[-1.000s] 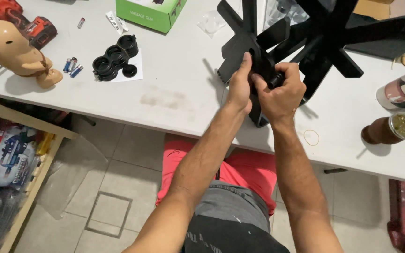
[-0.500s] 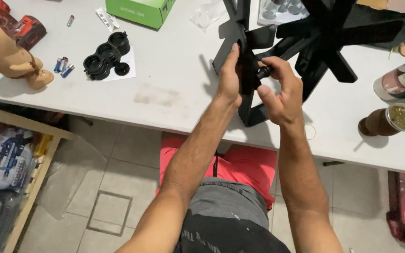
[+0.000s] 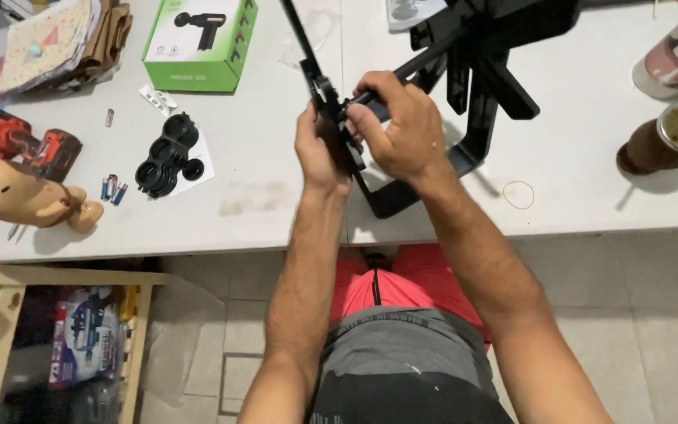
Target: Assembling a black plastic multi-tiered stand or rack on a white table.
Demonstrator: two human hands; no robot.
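A black star-shaped base (image 3: 480, 86) with several flat legs lies on the white table (image 3: 260, 212). My left hand (image 3: 319, 153) grips the near end of one leg, next to a black caster part. My right hand (image 3: 398, 129) closes over the same leg end from the right, fingers pinching at the joint. The leg's tip is hidden under both hands. Another leg runs toward the table's front edge below my hands.
A green box (image 3: 198, 43) lies at the back left. Black caster wheels (image 3: 165, 155) sit on a paper sheet, small batteries (image 3: 111, 187) beside them. A red and black drill (image 3: 21, 141), a tan figure (image 3: 21, 200), a cup with green contents (image 3: 672, 133) and a rubber band (image 3: 518, 194) also lie here.
The view has shifted nearer and to the right. My hands moved from cupping the leg to pinching its end together, and the base has turned slightly on the table.
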